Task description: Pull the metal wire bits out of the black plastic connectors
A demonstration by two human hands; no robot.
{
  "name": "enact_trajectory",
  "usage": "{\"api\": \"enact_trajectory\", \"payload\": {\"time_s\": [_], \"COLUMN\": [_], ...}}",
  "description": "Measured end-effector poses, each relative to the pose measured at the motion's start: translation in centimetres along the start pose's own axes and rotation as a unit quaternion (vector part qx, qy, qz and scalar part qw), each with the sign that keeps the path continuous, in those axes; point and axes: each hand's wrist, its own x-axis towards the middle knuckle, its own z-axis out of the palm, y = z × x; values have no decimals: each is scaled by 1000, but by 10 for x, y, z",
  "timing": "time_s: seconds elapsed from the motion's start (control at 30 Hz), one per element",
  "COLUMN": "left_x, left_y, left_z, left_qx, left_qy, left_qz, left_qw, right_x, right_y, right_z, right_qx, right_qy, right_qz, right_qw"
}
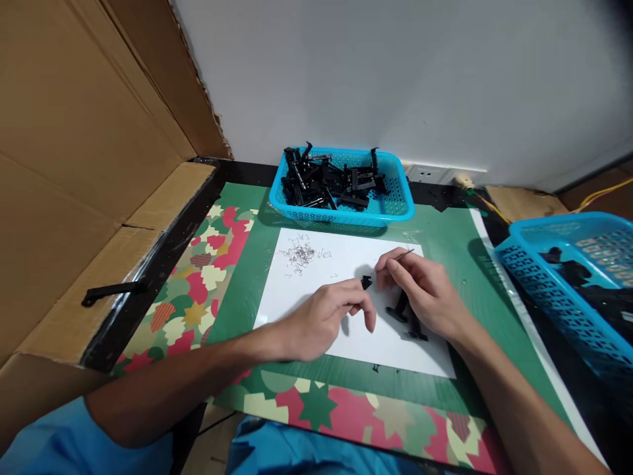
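My left hand (pixel 329 316) is over the white paper (pixel 306 303), its fingers curled round a black plastic part (pixel 366 282) whose end shows beyond the fingertips. Close by on the right, my right hand (pixel 422 290) pinches a thin, dark, pointed tool (pixel 403 255); its exact kind is hard to make out. More black plastic parts (pixel 417 330) lie on the paper beneath the right hand, partly hidden by it. A loose pile of tiny bent wire pieces (pixel 301 254) is spread on the paper's far left, with a few strays nearer the hands.
Behind the paper stands a blue basket (pixel 341 218) heaped with black plastic parts. Another blue basket (pixel 558 290), also with black parts, is at the right. A single black part (pixel 113 290) lies at the left edge beside cardboard (pixel 74 165). A wall socket (pixel 426 173) is at the back.
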Motion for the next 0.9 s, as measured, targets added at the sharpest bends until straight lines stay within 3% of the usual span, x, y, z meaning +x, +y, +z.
{"api": "enact_trajectory", "payload": {"time_s": [0.9], "left_x": [0], "left_y": [-6], "left_z": [1], "left_qx": [-62], "left_qy": [-14], "left_qz": [27], "left_qw": [998], "right_x": [1], "right_y": [1], "right_z": [7], "right_qx": [-76], "right_qy": [-11], "right_qz": [-1], "right_qw": [997]}}
